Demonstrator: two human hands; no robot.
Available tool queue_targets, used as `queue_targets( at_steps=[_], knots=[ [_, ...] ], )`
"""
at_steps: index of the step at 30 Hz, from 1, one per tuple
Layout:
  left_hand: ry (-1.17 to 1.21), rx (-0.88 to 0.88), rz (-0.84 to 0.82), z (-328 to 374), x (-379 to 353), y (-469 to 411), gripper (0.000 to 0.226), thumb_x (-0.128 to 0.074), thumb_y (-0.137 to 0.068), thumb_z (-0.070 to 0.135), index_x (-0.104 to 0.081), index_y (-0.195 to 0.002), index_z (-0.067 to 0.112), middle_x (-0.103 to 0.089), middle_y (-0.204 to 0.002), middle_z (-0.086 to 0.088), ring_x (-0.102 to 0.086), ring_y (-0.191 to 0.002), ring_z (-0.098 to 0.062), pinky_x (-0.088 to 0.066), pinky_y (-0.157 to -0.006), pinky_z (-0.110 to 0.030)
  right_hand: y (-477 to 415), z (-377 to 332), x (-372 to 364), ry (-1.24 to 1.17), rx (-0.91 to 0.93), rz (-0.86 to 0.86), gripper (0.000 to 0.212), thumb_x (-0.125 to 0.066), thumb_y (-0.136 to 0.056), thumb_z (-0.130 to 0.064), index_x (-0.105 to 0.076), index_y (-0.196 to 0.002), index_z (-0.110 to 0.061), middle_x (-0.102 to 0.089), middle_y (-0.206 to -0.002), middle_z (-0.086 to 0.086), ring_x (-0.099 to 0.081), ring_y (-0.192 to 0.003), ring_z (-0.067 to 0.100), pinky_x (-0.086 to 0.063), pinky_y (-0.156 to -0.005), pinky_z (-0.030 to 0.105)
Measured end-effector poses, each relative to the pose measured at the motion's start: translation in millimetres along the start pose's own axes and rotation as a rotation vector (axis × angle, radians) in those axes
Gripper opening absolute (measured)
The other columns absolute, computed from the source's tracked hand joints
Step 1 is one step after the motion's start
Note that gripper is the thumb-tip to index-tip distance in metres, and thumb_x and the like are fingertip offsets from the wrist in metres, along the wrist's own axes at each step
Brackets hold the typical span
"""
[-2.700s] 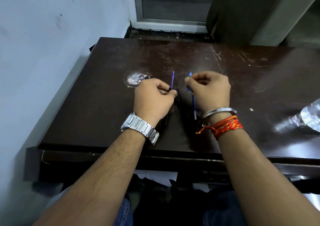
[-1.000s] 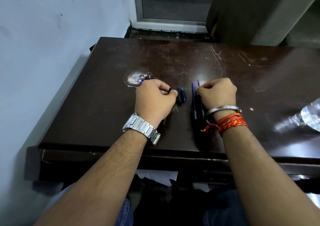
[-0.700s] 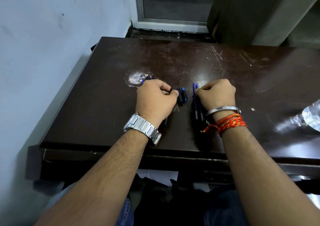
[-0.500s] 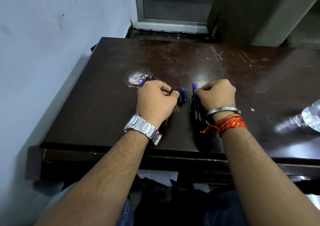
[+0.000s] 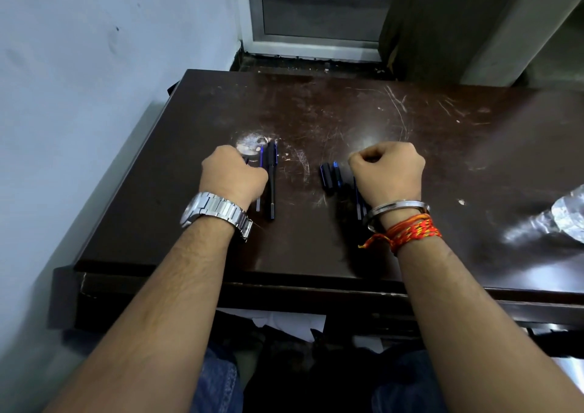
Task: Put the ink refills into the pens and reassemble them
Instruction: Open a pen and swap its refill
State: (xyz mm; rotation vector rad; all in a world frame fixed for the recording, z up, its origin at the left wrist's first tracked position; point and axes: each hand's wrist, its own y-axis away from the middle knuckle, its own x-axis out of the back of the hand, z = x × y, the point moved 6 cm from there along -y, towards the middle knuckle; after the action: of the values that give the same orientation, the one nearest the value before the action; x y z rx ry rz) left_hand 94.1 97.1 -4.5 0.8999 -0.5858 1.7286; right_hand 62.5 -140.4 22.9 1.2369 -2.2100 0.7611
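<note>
My left hand (image 5: 234,179) is a closed fist on the table's left part, its fingers curled over dark pen barrels. One black barrel (image 5: 271,180) lies along its thumb side, with a thin blue refill (image 5: 260,162) between them. Small black and blue pen caps (image 5: 330,176) lie loose in the middle. My right hand (image 5: 389,172) is fisted just right of the caps. Blue ink refills (image 5: 359,204) stick out from under its heel toward me; their far ends are hidden in the fist.
The dark brown table (image 5: 316,248) is scratched, with a white scuffed patch (image 5: 249,142) by my left hand. A clear plastic bottle (image 5: 568,213) lies at the right edge. A wall runs along the left side.
My left hand has slid to the left, taking the pen barrels with it and away from the caps. The caps and my right hand have stayed in place.
</note>
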Motion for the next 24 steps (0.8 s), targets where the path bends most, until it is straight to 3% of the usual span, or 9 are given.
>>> queue_targets(
  at_steps=[4,12,15,18,21,24],
  knots=[
    [-0.045,0.009,-0.038,0.2,-5.4,-1.3,0.021,-0.069,-0.074,0.017,-0.054,-0.064,0.008,-0.052,-0.059,-0.002,-0.047,-0.047,-0.013,-0.025,-0.036,-0.02,1.0,-1.2,-3.3,-0.008,0.0,-0.029,0.016,-0.066,-0.079,-0.02,-0.076,-0.07,-0.011,-0.061,-0.062,-0.004,-0.067,-0.073,0.018,-0.055,-0.085,0.036],
    [-0.101,-0.08,0.012,6.9,-4.4,1.1,0.025,-0.064,-0.07,0.013,-0.043,-0.056,0.01,-0.049,-0.056,-0.005,-0.047,-0.046,-0.018,-0.025,-0.039,-0.02,2.4,-5.2,-9.5,-0.067,0.051,-0.05,0.016,-0.068,-0.078,-0.025,-0.074,-0.067,-0.016,-0.061,-0.058,-0.009,-0.066,-0.068,0.015,-0.054,-0.087,0.039],
    [-0.092,-0.111,0.068,9.9,0.8,2.1,0.028,-0.064,-0.07,0.016,-0.042,-0.053,0.009,-0.047,-0.052,-0.004,-0.045,-0.042,-0.018,-0.024,-0.038,-0.02,3.6,-7.0,-13.9,-0.115,0.072,-0.049,0.015,-0.07,-0.078,-0.029,-0.071,-0.065,-0.023,-0.059,-0.055,-0.017,-0.061,-0.059,0.002,-0.055,-0.073,0.023],
    [0.011,-0.186,0.151,18.7,9.3,5.1,0.04,-0.065,-0.072,0.024,-0.038,-0.045,0.011,-0.04,-0.042,0.002,-0.041,-0.037,-0.01,-0.023,-0.031,-0.02,4.2,-5.4,-19.3,-0.179,0.056,-0.049,0.019,-0.071,-0.076,-0.037,-0.071,-0.061,-0.025,-0.061,-0.051,-0.017,-0.061,-0.056,-0.002,-0.046,-0.059,0.009],
    [0.203,-0.274,0.099,31.6,5.4,11.9,0.036,-0.066,-0.07,0.029,-0.048,-0.044,0.011,-0.042,-0.033,0.005,-0.046,-0.037,-0.006,-0.028,-0.034,-0.012,6.2,-0.2,-39.1,-0.481,-0.124,-0.26,0.032,-0.073,-0.077,-0.044,-0.072,-0.062,-0.016,-0.064,-0.054,-0.006,-0.053,-0.045,0.005,-0.046,-0.049,0.023],
    [0.28,-0.369,0.004,45.0,-7.1,23.3,0.032,-0.069,-0.071,0.033,-0.061,-0.052,0.009,-0.047,-0.036,0.007,-0.045,-0.039,-0.005,-0.031,-0.038,-0.014,14.0,-3.9,-59.9,-0.807,-0.271,-0.52,0.028,-0.076,-0.078,-0.038,-0.073,-0.068,-0.013,-0.059,-0.058,-0.001,-0.045,-0.041,0.006,-0.035,-0.039,0.019]
  ],
)
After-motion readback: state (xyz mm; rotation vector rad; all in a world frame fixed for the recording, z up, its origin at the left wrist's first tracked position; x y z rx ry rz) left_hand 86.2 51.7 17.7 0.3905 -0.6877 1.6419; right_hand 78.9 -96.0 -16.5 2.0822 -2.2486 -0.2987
